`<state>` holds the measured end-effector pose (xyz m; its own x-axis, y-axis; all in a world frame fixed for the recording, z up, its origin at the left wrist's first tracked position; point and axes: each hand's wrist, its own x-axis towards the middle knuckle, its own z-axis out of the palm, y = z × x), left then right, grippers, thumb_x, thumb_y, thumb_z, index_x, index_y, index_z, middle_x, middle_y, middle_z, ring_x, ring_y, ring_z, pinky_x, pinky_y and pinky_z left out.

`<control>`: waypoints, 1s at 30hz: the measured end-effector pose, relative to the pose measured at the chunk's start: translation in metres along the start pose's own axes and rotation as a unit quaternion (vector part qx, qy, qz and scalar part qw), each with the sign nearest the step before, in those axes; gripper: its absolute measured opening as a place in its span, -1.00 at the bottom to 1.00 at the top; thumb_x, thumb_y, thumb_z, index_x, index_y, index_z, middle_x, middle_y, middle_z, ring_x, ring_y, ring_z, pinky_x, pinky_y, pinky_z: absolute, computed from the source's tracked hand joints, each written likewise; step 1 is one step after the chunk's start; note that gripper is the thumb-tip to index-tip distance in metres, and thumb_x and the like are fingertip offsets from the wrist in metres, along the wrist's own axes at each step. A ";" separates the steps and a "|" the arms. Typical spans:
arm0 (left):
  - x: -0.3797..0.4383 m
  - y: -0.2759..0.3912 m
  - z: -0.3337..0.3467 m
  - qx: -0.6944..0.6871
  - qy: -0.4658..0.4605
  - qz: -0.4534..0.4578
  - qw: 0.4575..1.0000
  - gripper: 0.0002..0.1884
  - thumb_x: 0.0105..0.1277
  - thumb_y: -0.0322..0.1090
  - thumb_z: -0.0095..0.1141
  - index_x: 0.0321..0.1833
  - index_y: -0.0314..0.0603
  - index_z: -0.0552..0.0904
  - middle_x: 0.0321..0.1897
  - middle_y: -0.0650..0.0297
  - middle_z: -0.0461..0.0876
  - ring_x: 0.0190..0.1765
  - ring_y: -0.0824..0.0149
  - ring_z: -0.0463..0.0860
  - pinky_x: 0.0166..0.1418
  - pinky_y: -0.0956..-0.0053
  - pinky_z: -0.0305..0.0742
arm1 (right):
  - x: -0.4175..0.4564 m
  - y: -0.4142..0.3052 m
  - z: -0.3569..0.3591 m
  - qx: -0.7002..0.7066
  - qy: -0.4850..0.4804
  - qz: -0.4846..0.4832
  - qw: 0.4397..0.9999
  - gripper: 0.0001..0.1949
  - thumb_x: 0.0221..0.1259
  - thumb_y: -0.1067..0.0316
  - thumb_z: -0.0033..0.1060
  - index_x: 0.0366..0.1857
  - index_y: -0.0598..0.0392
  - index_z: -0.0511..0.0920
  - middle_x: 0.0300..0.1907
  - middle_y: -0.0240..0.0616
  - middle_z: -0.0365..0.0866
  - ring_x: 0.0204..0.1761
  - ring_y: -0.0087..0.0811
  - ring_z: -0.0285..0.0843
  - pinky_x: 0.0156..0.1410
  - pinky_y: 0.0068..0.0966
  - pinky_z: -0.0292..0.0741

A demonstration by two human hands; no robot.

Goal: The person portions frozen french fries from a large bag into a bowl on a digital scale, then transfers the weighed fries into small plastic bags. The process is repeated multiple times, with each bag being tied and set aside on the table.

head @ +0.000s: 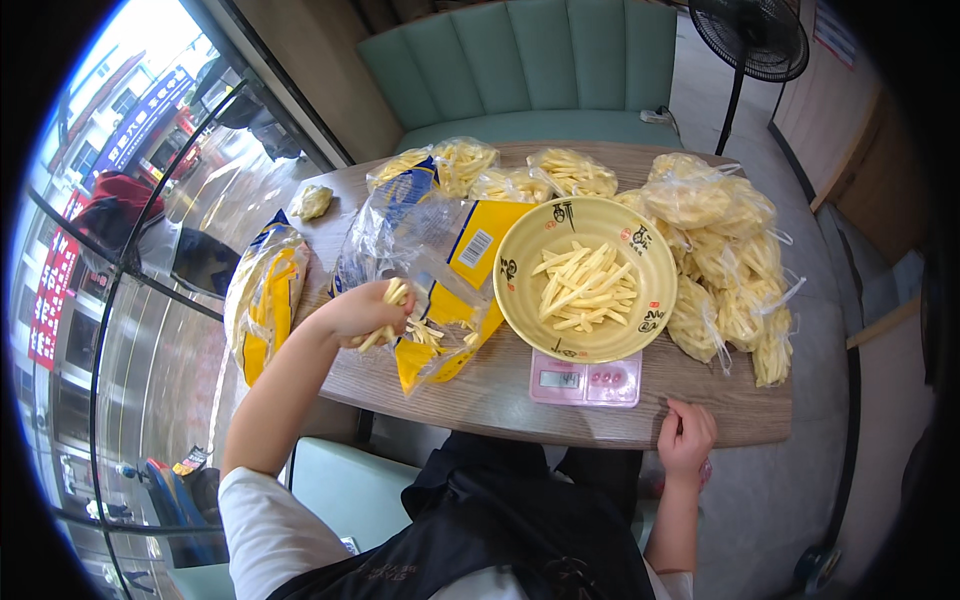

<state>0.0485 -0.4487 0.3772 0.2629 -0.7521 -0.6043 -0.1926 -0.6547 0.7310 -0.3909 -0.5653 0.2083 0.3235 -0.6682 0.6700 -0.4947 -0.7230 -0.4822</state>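
Note:
My left hand (373,313) is closed around a bunch of pale cut French fries (396,291), above the mouth of a torn clear, blue and yellow plastic bag (480,244). Loose fries (424,334) lie inside that bag's opening. To its right, a yellow bowl (517,330) with dark written characters holds a heap of fries (586,289). It sits on a pink digital kitchen scale (622,384) with lit digits. My right hand (688,435) rests at the table's front edge, right of the scale, fingers curled; its underside is hidden.
Knotted clear bags of fries (720,255) are piled on the right of the wooden table (450,409). Several more bags (574,171) line the back. A full yellow-and-blue bag (266,300) and a small bundle (312,202) lie left, beside the window. A green bench (525,67) and black fan (750,34) stand beyond.

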 end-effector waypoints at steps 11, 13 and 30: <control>0.009 0.125 0.090 0.152 0.063 0.291 0.942 -0.78 0.18 -0.46 0.13 -0.12 -0.14 0.48 -0.37 0.30 0.52 -0.32 0.43 0.56 -0.29 0.49 0.52 | -0.002 0.003 0.001 -0.001 -0.001 0.001 1.000 -0.88 -0.04 0.57 0.16 -0.41 0.14 0.62 -0.55 -0.19 0.57 -0.51 -0.18 0.49 -0.35 -0.29 0.40; 0.044 0.120 0.111 0.233 0.111 0.363 0.895 -0.63 0.17 -0.41 0.21 0.06 -0.14 0.49 -0.21 0.15 0.57 -0.17 0.27 0.62 -0.11 0.38 0.57 | 0.003 0.000 0.002 0.005 0.004 -0.005 1.000 -0.88 -0.03 0.57 0.16 -0.40 0.14 0.63 -0.54 -0.19 0.58 -0.51 -0.18 0.50 -0.34 -0.30 0.41; 0.050 -0.011 0.011 0.176 0.228 0.075 0.954 -0.77 0.18 -0.43 0.10 -0.15 -0.29 0.71 -0.26 -0.03 0.71 -0.11 0.09 0.70 -0.06 0.34 0.54 | -0.004 0.003 0.003 0.006 -0.018 0.022 1.000 -0.87 0.00 0.58 0.16 -0.37 0.14 0.64 -0.53 -0.16 0.53 -0.50 -0.15 0.47 -0.33 -0.28 0.40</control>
<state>0.0533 -0.4803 0.3351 0.5765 -0.7808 -0.2407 -0.5459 -0.5873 0.5976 -0.3910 -0.5655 0.2025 0.3310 -0.7056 0.6265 -0.5003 -0.6942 -0.5175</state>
